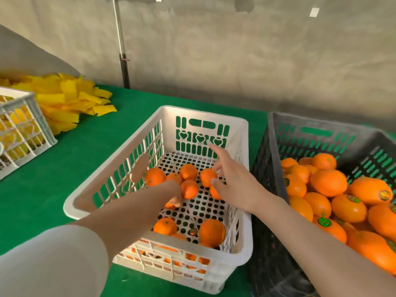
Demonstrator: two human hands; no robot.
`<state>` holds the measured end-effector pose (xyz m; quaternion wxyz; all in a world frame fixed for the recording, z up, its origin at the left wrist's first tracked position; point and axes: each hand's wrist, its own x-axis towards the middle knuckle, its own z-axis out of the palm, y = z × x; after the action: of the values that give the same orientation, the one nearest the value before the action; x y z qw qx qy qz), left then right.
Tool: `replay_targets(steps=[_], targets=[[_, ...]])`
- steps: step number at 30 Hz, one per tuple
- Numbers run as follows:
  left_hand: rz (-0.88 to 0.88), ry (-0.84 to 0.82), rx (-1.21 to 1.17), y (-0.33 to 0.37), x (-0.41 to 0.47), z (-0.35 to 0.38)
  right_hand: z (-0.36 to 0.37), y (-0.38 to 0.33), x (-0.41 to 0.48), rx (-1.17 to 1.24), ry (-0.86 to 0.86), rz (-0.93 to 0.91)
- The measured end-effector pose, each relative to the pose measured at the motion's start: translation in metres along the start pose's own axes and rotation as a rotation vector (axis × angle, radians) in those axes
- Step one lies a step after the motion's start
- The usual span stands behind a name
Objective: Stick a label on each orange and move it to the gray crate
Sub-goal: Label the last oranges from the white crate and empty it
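I see both hands in the white crate (203, 113): right hand (233, 181) spread over the loose oranges (188, 171), left hand (174, 192) down among them, grip can't tell. Labelled oranges (348, 207) sit in the gray crate (275, 146) just right.

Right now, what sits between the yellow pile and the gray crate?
The white crate of oranges, shown in the head view.

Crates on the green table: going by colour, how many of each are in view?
white crates: 2 (middle one, left-edge one)
gray crate: 1
Total: 3
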<state>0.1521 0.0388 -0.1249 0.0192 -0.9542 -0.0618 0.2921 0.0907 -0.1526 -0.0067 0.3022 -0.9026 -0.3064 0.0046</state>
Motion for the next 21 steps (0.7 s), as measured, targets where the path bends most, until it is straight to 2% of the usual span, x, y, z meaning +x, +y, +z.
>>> replay_targets(steps=[3,6,8,12,14,16,18,21], targets=[[-0.022,-0.04,-0.023,0.002,-0.01,-0.007,0.0,0.001,0.0,0.015,-0.007,0.005],[-0.041,-0.033,-0.33,-0.001,-0.03,-0.027,-0.002,-0.002,-0.001,0.067,0.054,0.051],[0.035,-0.009,-0.677,-0.005,-0.051,-0.043,-0.004,-0.003,0.0,0.12,0.15,0.097],[0.298,-0.026,-1.563,-0.007,-0.105,-0.061,-0.014,-0.007,0.0,0.215,0.325,0.13],[0.42,-0.027,-1.835,-0.002,-0.131,-0.06,-0.022,-0.011,-0.003,0.318,0.368,0.129],[0.504,-0.035,-1.994,0.005,-0.153,-0.056,-0.03,-0.019,-0.01,0.483,0.367,0.138],[0.559,-0.06,-2.055,0.014,-0.172,-0.053,-0.036,-0.029,-0.02,0.611,0.317,0.153],[0.681,-0.145,-2.076,0.024,-0.197,-0.05,-0.041,-0.039,-0.038,0.64,0.243,0.135]])
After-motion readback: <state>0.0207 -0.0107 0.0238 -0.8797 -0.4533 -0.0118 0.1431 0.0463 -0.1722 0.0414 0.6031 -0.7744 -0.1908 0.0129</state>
